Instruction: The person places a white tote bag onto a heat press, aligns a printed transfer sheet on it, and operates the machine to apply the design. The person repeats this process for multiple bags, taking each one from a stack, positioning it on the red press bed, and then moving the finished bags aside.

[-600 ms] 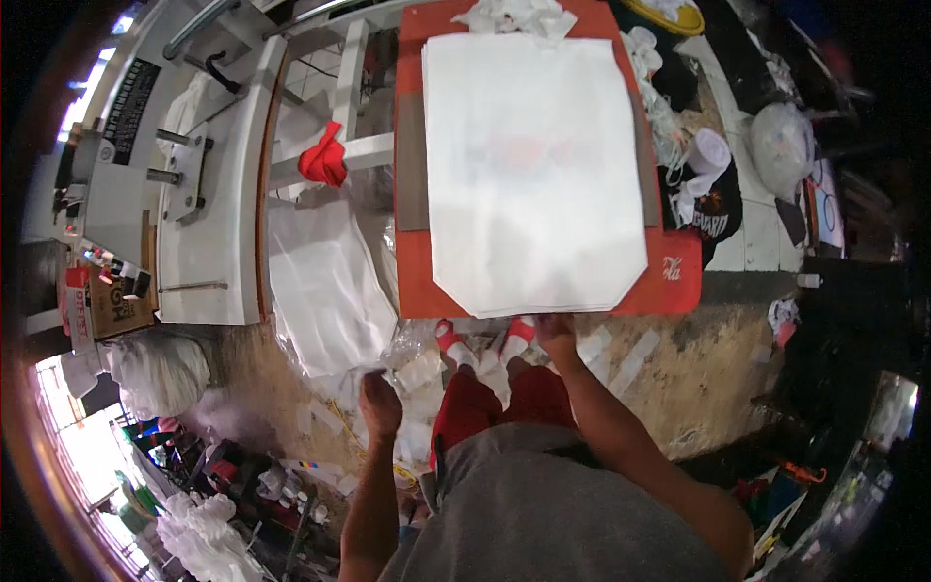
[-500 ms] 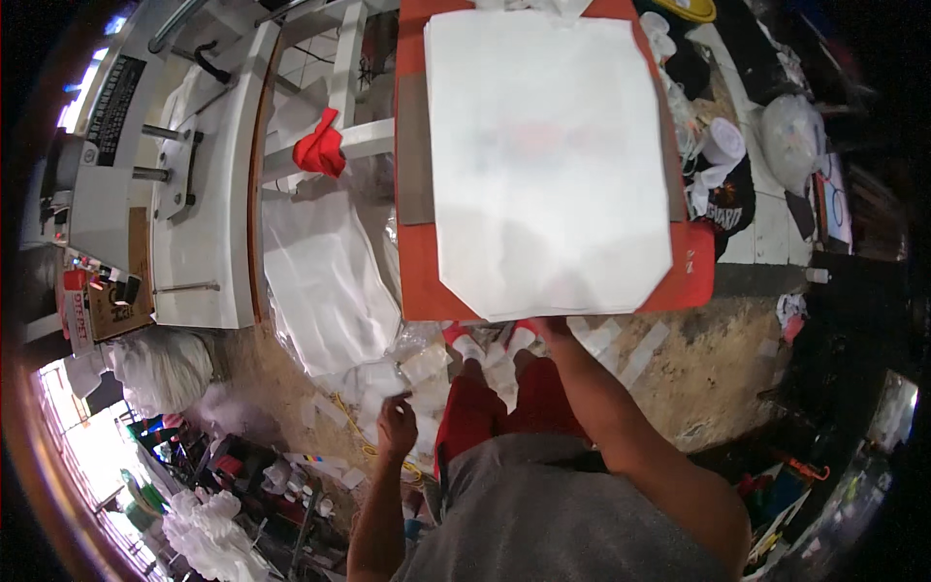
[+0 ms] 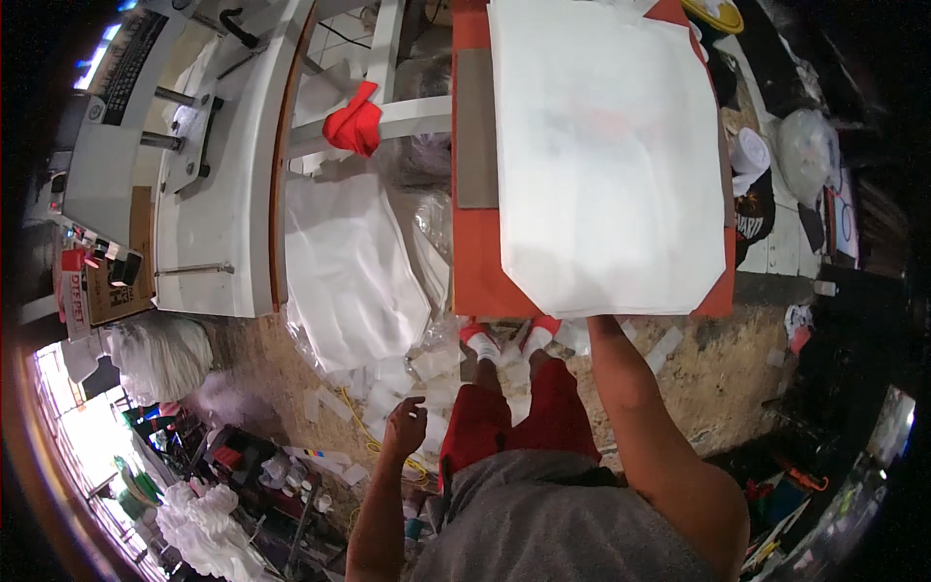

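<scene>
A stack of white sheets [image 3: 609,184] with clipped lower corners lies on an orange board [image 3: 475,262] with a dark grey strip [image 3: 477,126]. My right hand [image 3: 603,326] reaches beneath the stack's near edge, its fingers hidden. My left hand [image 3: 405,427] hangs low and left of my legs, empty, with loosely bent fingers apart. More white sheets [image 3: 349,272] lie in clear plastic left of the board, below a red cloth [image 3: 352,121] draped on a white frame bar [image 3: 422,116].
A white press machine [image 3: 208,223] fills the left side. Right of the board are a white roll [image 3: 749,155], a stuffed plastic bag [image 3: 807,155] and dark items on a tiled counter [image 3: 790,247]. Scraps and a yellow cord [image 3: 359,427] litter the floor [image 3: 708,378]. Clutter stands lower left.
The board and stack have shifted right and up in the picture. My right arm has reached further right beneath the edge. My left hand sits lower and further right, its fingers looser.
</scene>
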